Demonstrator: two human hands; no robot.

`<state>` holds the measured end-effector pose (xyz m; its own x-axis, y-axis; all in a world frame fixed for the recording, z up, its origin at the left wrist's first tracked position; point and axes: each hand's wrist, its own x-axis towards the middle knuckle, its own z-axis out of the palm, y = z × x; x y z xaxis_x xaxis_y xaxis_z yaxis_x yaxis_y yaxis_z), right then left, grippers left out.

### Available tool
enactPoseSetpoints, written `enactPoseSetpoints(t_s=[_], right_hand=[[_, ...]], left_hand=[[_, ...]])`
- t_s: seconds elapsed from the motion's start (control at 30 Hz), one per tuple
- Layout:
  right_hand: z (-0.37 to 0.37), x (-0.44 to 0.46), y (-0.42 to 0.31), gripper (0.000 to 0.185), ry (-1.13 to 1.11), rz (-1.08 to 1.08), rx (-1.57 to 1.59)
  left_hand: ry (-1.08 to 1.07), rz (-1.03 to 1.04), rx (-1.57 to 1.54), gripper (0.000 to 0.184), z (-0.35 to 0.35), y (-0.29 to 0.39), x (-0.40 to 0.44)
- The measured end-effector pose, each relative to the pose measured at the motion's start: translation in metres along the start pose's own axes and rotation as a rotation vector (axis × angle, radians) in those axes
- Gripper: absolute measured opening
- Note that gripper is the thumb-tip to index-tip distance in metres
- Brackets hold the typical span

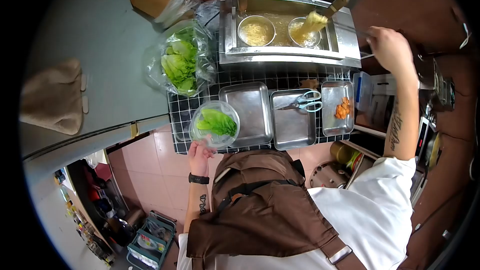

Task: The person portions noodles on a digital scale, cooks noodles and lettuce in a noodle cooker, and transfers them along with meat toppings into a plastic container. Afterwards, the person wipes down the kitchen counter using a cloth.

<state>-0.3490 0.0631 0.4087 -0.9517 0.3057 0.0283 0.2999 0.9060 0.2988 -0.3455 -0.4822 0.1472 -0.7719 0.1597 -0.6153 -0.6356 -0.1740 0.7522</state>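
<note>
Upper right, the right hand (392,50) clasps a slender utensil (356,31) bearing soft, likely slippery noodles (314,22); centre-left, the left hand (200,156) pinches a light-looking bowl (232,114) by its rim

Relative to the silver rectangular metal tray (295,132) under the pale-blue-handled metal scissors (304,103), a round clear plastic bowl (228,141) holding green leafy lettuce (218,122) lies left, a narrow silver rectangular metal tray (332,126) holding small orange lumps (342,109) lies right, and a silver rectangular metal vat (290,56) stands behind.
</note>
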Motion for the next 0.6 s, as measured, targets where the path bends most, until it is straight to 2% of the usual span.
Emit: enactPoseSetpoints(t_s=[0.1,0.23,0.3,0.33,0.37,0.43,0.5,0.57,0.6], right_hand=[[0.038,0.021,-0.016,0.018,-0.124,-0.077,-0.13],[-0.001,0.039,-0.072,0.018,-0.08,-0.098,-0.032],[-0.002,0.054,-0.113,0.018,-0.116,-0.217,0.02],[0.007,0.068,-0.131,0.017,-0.18,-0.349,-0.017],[0.021,0.083,-0.151,0.018,-0.274,-0.394,-0.088],[0.074,0.105,-0.177,0.019,-0.228,-0.507,-0.138],[0.089,0.114,-0.18,0.018,-0.113,-0.588,-0.154],[0.048,0.105,-0.168,0.018,-0.191,-0.478,-0.154],[0.038,0.101,-0.153,0.017,-0.144,-0.404,-0.088]], left_hand=[[0.017,-0.001,-0.017,0.011,-0.005,0.0,-0.004],[0.066,0.008,-0.052,0.013,-0.015,-0.003,-0.011],[0.067,0.007,-0.035,0.013,-0.021,-0.011,-0.008],[0.066,0.006,-0.025,0.013,-0.024,-0.013,-0.008],[0.065,0.011,-0.047,0.013,-0.022,-0.01,-0.009],[0.061,0.02,-0.096,0.013,-0.012,-0.005,-0.015],[0.054,0.007,-0.064,0.01,-0.014,-0.006,-0.016],[0.049,0.022,-0.058,0.007,-0.021,-0.009,-0.008],[0.048,0.03,-0.066,0.006,-0.029,-0.016,-0.006]])
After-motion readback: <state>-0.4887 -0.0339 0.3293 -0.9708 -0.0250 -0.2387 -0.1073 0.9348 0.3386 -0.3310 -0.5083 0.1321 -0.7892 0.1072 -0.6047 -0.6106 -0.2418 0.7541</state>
